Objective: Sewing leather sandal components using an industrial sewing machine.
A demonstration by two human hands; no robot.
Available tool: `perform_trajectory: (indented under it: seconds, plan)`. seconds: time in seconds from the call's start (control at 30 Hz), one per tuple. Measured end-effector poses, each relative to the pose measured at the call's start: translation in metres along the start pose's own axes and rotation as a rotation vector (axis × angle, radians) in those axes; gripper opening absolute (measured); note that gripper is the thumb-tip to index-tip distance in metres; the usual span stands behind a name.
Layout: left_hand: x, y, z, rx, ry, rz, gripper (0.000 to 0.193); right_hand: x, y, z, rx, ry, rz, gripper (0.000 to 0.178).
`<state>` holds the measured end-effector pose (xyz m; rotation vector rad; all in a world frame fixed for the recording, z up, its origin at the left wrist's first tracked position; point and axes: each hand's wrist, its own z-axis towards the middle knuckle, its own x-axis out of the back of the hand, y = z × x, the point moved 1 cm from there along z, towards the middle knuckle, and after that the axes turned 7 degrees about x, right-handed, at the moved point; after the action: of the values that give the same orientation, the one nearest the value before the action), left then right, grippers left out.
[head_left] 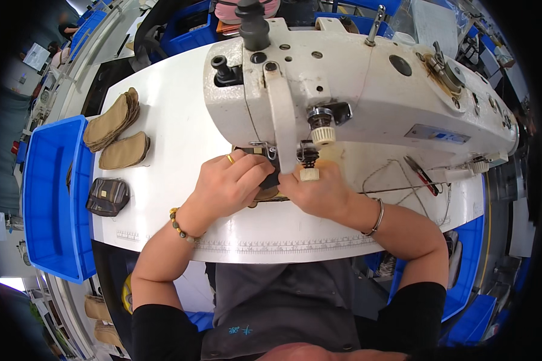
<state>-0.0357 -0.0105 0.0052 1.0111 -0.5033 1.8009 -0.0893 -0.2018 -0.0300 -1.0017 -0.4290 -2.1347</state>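
Note:
Under the head of a white sewing machine (pixel 343 78), a dark fabric piece (pixel 273 179) with tan parts lies on the white table (pixel 180 144). My left hand (pixel 232 183) grips its left side, with bent fingers close to the needle area. Against its right side, my right hand (pixel 320 191) pinches the edge; the machine's lever and a tension knob partly cover these fingers. The needle and much of the piece are hidden by the hands and the machine. A finished-looking small dark pouch (pixel 108 197) with a light label stands at the table's left.
Stacks of tan fabric pieces (pixel 111 120) lie at the left, beside a blue bin (pixel 57 198). Thread snips (pixel 421 174) with red handles and a loose cord (pixel 397 168) lie at the right. A printed ruler strip (pixel 271 245) runs along the front edge.

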Motion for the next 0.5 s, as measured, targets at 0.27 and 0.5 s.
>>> perform_trajectory:
  seconds: [0.27,0.5]
  plan:
    - [0.009,-0.003,0.002,0.137,-0.296,-0.310,0.038,-0.004,-0.005,-0.005,0.091,-0.053,-0.011,0.011]
    - [-0.005,0.000,-0.008,0.219,-0.332,-0.330,0.024,0.002,-0.018,-0.009,0.070,-0.150,-0.091,0.012]
